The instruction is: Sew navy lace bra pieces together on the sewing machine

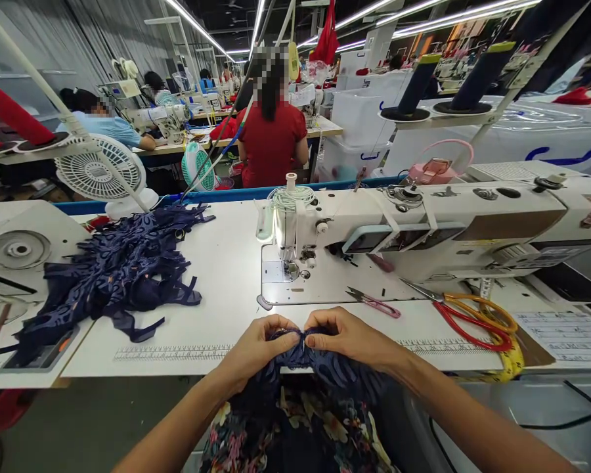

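Observation:
A piece of navy lace fabric (320, 364) hangs over the table's front edge onto my lap. My left hand (261, 345) and my right hand (349, 335) both pinch its top edge, fingertips almost touching at the middle. Just beyond them stands a white sewing machine (423, 223) with its needle area (290, 266) straight ahead of my hands.
A pile of navy lace pieces (113, 269) lies at the left. Pink thread snips (374, 302) and red-and-orange scissors (473, 315) lie right of my hands, with a yellow tape measure (512, 361). A white fan (101, 171) stands at the back left. Other people sit at machines beyond.

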`<state>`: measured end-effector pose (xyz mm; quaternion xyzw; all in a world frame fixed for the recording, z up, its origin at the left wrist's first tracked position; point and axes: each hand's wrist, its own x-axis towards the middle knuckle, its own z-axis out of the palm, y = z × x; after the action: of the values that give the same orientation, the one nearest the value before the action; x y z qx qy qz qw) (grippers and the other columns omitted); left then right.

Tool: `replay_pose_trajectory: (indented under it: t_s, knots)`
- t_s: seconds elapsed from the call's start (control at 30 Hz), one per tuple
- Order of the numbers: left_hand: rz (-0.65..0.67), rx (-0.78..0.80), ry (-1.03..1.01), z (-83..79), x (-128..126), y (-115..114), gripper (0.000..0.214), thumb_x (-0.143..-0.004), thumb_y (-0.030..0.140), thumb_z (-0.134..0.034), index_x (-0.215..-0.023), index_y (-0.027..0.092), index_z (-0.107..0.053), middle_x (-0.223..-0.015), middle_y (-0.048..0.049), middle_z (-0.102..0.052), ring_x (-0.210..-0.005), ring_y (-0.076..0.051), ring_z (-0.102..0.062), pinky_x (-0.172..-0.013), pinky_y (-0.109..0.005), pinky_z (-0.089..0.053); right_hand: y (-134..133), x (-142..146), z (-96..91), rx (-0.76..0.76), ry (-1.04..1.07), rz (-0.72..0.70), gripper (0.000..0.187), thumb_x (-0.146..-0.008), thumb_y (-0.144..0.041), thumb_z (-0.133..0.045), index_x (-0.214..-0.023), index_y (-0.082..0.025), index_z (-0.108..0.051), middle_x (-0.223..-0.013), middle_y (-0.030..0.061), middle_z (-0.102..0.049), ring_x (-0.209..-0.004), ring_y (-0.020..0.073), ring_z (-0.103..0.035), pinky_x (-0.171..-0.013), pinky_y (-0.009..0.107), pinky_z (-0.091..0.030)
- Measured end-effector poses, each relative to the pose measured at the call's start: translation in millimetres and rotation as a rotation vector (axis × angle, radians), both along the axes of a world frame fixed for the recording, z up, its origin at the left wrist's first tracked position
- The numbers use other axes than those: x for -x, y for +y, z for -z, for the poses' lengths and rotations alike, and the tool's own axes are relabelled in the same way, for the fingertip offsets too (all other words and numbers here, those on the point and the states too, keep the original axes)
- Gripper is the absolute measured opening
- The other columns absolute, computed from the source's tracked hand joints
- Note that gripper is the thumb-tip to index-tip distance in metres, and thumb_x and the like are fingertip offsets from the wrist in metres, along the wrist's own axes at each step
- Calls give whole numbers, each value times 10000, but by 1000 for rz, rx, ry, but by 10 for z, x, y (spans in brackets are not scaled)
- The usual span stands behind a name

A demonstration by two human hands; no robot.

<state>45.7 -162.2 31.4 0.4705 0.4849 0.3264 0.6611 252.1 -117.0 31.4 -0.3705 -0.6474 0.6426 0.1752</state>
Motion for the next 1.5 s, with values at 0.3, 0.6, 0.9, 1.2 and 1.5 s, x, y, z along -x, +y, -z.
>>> replay_pose_trajectory:
  t_s: [0.3,0.6,0.9,1.2,1.5]
  knots:
    - [10,94,-77,48,-50,-38,248,-761,381,-730,-834,152,-674,-783,-4,-612,-725,-127,-527,-692,-249,-390,-40,-56,-49,111,18,-37,353,-775,-482,-719,-806,-139,-641,-713,-31,-502,-673,107,-402,-610,241,-290]
    - [-10,115,-115,43,-55,-75,276,-735,397,-753,-807,144,-672,-756,-2,-607,-688,-116,-523,-664,-239,-391,-63,-44,-81,162,37,-35,358,-767,-488,-728,-849,-151,-639,-729,-30,-500,-692,113,-418,-633,239,-314]
    - [37,217,-208,43,-44,-60,324,-687,400,-797,-848,142,-683,-754,-16,-637,-655,-118,-559,-646,-235,-411,-69,-78,-92,209,50,-60,346,-766,-476,-730,-810,-151,-622,-701,-38,-483,-660,103,-393,-595,237,-278]
    - [130,-96,103,-85,9,-25,221,-799,378,-686,-844,162,-669,-746,-4,-607,-663,-123,-520,-644,-237,-390,-104,-40,-176,-81,-72,-66,242,-865,-405,-614,-806,-170,-608,-702,-29,-518,-658,116,-443,-599,240,-335]
    - [-477,-1417,665,-544,6,76,128,-862,154,-598,-927,231,-678,-739,-20,-571,-701,-158,-528,-662,-267,-408,-499,271,-617,-1628,-214,413,353,-874,-95,-556,-1214,-189,-551,-910,91,-674,-814,211,-624,-709,323,-485]
